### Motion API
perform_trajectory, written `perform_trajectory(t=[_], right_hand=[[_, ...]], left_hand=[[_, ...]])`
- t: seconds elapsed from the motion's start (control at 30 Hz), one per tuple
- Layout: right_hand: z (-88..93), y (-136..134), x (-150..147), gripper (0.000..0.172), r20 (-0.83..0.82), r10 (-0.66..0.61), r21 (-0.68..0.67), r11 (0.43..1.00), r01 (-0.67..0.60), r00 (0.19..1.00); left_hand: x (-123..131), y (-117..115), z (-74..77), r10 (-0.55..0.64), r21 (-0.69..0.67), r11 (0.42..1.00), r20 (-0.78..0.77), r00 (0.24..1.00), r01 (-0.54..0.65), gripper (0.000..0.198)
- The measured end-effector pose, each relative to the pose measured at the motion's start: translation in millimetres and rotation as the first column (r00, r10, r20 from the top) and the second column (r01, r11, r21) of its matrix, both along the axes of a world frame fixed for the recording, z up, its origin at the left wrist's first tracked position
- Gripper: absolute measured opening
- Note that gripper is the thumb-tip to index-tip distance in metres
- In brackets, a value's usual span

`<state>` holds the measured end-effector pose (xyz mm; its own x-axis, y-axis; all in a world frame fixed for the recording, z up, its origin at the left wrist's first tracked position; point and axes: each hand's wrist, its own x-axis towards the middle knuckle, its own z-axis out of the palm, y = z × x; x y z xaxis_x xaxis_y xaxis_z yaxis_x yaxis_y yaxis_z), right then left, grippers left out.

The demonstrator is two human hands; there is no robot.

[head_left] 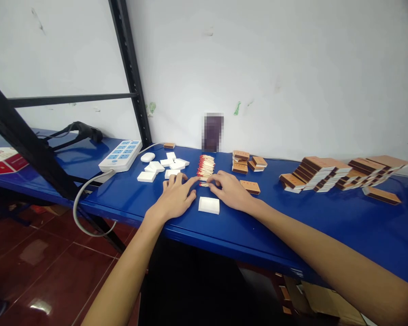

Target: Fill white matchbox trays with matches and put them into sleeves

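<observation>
1. Blue tabletop [326,217] lies beneath both hands; the pile of red-headed matches [206,165] is just beyond the fingertips.
2. Left hand [177,194] is loosely spread, grasping nothing visible; right hand [227,186] has thumb and index at a few nearer matches [204,184], though whether they pinch, I cannot tell.
3. Overreaching fingertips could scatter the pile.
4. White matchbox tray [209,206] sits between the hands, toward the body; a dipping palm could shove it.
</observation>
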<state>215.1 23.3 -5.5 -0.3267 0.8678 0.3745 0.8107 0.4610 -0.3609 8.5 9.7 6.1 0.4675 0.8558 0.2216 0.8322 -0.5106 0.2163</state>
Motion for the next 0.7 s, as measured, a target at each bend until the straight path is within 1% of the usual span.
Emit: perform_trajectory(t=[0.2,0.4,0.7], right_hand=[[1.5,-0.6,-0.1,0.018,-0.004,0.031,0.0,1.0,-0.031,1.0],[1.5,0.1,0.1,0.017,-0.004,0.03,0.002,1.0,-0.03,1.0],[1.3,-1.5,-0.9,0.027,0.003,-0.012,-0.014,1.0,0.012,1.0]], left_hand=[[0.8,1.4,-2.3,0.029,0.009,1.0,-0.033,0.999,-0.028,0.048],[0.9,3.1,-3.3,0.043,0.01,0.999,-0.044,0.998,-0.042,0.051],[2.3,6.7,-1.1,0.053,-0.013,0.998,-0.078,0.996,-0.054,0.056]])
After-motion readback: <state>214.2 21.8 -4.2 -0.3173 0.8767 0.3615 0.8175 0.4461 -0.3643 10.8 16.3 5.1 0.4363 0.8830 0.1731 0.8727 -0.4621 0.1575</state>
